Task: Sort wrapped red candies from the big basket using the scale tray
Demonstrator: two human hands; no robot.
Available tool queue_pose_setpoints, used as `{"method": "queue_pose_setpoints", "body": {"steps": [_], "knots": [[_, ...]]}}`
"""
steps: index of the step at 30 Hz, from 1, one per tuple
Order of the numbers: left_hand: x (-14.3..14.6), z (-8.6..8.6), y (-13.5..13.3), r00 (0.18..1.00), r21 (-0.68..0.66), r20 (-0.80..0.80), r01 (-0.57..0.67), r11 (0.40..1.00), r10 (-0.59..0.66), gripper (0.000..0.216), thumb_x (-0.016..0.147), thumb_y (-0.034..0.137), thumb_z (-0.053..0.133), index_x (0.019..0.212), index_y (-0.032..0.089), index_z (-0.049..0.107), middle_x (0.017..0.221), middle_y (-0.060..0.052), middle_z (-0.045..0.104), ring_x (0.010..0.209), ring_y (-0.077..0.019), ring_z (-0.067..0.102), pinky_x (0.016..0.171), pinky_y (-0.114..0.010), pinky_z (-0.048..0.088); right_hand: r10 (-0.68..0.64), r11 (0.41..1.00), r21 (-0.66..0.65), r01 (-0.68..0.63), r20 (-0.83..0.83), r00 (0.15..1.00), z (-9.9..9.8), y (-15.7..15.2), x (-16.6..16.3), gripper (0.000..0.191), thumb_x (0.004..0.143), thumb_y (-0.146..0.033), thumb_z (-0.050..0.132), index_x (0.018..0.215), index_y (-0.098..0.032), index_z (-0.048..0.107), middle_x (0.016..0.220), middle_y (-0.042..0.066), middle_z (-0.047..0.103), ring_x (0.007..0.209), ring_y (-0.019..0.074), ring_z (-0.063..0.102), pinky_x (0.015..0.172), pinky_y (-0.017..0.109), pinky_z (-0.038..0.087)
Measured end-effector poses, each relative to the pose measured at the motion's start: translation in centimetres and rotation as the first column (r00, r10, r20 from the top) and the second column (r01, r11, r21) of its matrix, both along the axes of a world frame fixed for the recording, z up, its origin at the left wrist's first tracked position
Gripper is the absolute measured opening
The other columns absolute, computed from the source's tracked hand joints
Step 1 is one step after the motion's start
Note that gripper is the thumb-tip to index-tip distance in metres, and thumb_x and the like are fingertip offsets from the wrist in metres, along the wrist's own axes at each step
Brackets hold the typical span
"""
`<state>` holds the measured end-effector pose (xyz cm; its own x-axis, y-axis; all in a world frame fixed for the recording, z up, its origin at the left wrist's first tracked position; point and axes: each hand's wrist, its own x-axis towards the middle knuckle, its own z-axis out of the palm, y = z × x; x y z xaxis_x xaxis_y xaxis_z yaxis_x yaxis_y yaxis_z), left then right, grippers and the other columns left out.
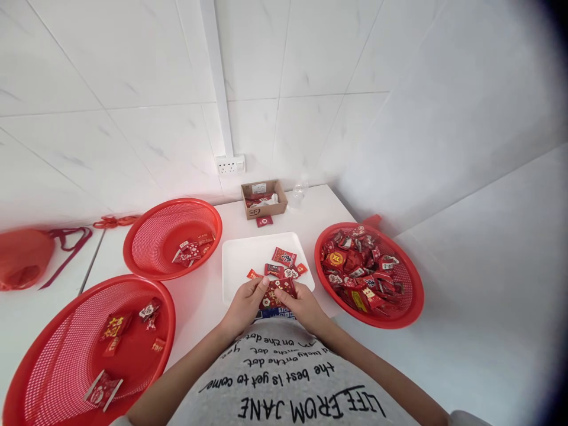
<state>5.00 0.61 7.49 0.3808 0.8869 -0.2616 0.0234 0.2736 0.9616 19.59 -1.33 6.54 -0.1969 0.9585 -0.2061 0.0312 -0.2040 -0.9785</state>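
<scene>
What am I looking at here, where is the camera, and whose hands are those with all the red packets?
There is no machine here. The one picture comes from a camera worn on a person's head, looking forward and down, so their own shirt and arms show at the bottom. The left hand and right hand together pinch one red packet at the near edge of a white tray, where a few loose packets lie. On the white table stand three red mesh baskets. The right basket is heaped with packets, while the far left basket and the near left basket hold only a few. An open cardboard box sits at the back by the wall.
</scene>
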Motion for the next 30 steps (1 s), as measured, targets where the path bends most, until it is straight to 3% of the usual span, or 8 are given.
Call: {"method": "queue_pose_setpoints", "body": {"steps": [11,16,20,23,26,30], "knots": [[0.0,-0.7,-0.1,0.997,-0.050,0.067,0.049,0.998,-0.045,0.033,0.079,0.044,0.052,0.082,0.013,0.062,0.072,-0.002,0.064,0.071,-0.0163,0.056,0.069,-0.027,0.043,-0.040,0.996,0.087,0.031,0.107,0.994,0.1,-0.5,0.0,0.028,0.080,-0.038,0.049,0.093,-0.016,0.060,0.087,0.005,0.066,0.082,0.0200,0.060,0.075,0.032,0.047],[0.1,-0.9,-0.3,0.982,-0.090,0.179,0.085,0.992,-0.068,0.032,0.077,0.041,0.056,0.087,0.012,0.062,0.078,-0.004,0.066,0.074,-0.0177,0.059,0.073,-0.029,0.044,-0.026,0.999,0.026,0.024,0.093,0.995,0.1,-0.4,0.0,0.030,0.078,-0.044,0.051,0.081,-0.016,0.059,0.068,0.001,0.060,0.064,0.0156,0.055,0.061,0.027,0.044],[0.4,-0.4,-0.5,0.968,-0.090,0.243,0.085,0.992,-0.061,0.031,0.081,0.039,0.051,0.090,0.011,0.062,0.074,-0.005,0.066,0.070,-0.0176,0.060,0.071,-0.030,0.045,0.006,0.999,-0.041,-0.001,0.120,0.993,-0.3,-0.3,0.1,0.037,0.079,-0.052,0.043,0.068,-0.018,0.048,0.053,-0.002,0.048,0.049,0.0113,0.045,0.048,0.024,0.037],[0.6,-0.2,-0.6,0.971,-0.090,0.238,0.048,0.995,-0.025,0.030,0.081,0.038,0.052,0.092,0.012,0.062,0.075,-0.005,0.066,0.069,-0.0166,0.060,0.072,-0.030,0.045,0.010,1.000,-0.002,-0.010,0.213,0.977,-0.2,-0.4,0.2,0.038,0.082,-0.052,0.037,0.064,-0.019,0.044,0.053,-0.002,0.047,0.049,0.0117,0.044,0.048,0.024,0.036],[0.7,-0.3,-0.5,0.977,-0.086,0.212,0.051,0.995,-0.032,0.032,0.078,0.040,0.054,0.091,0.012,0.061,0.078,-0.004,0.065,0.071,-0.0155,0.058,0.075,-0.029,0.044,-0.019,0.992,0.124,-0.018,0.287,0.958,0.1,-0.5,0.5,0.035,0.084,-0.046,0.036,0.064,-0.019,0.046,0.056,-0.001,0.049,0.054,0.0132,0.045,0.053,0.025,0.037],[0.7,-1.1,-0.6,0.993,-0.125,0.084,0.095,0.988,-0.085,0.034,0.075,0.046,0.056,0.076,0.012,0.060,0.058,0.002,0.054,0.054,-0.0099,0.047,0.055,-0.021,0.037,-0.041,0.988,0.157,-0.004,0.287,0.957,0.1,-0.6,0.6,0.035,0.084,-0.046,0.036,0.064,-0.019,0.047,0.055,0.000,0.049,0.055,0.0143,0.046,0.053,0.026,0.038]]}}
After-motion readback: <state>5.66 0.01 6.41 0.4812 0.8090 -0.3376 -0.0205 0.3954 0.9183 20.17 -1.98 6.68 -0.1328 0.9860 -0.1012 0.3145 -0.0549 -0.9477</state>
